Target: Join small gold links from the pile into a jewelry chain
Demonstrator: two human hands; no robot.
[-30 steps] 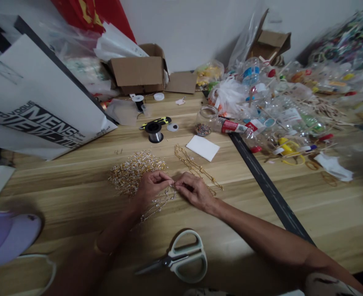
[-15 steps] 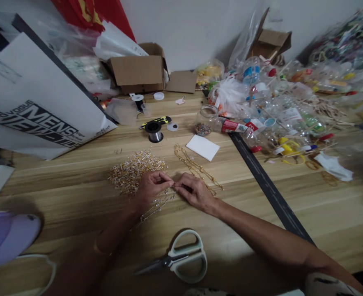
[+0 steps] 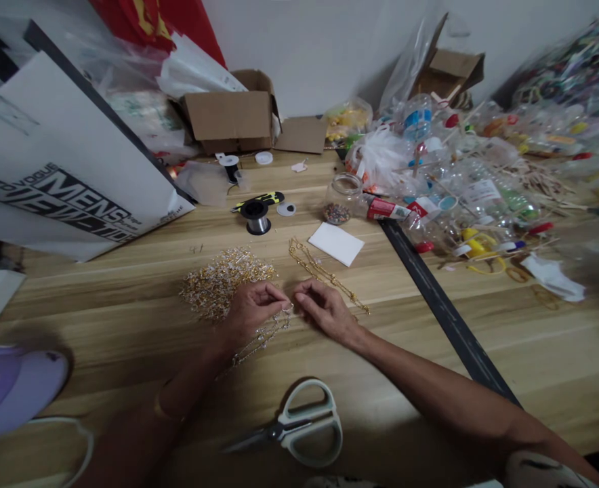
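My left hand (image 3: 253,306) pinches the end of a beaded chain (image 3: 259,342) between thumb and index finger. The chain, with clear and gold beads, hangs below the fingers onto the table. A little to the right is my right hand (image 3: 324,308), its fingers curled and thumb close to the index finger. Whatever may lie in that pinch is too small to make out. A heap of small gold and clear beaded pieces (image 3: 221,278) lies beside my left hand. Just beyond my right hand stretches a gold chain (image 3: 324,271).
Scissors (image 3: 304,423) lie near the front edge. Further back are a wire spool (image 3: 255,218), a yellow-black cutter (image 3: 259,201), a white card (image 3: 336,244) and a jar of beads (image 3: 337,203). Plastic bottles (image 3: 482,196) crowd the right; a white bag (image 3: 70,169) stands left.
My hands were touching at the fingertips; now a small gap separates them. The right hand has drawn slightly rightward, while the chain end stays in my left fingers.
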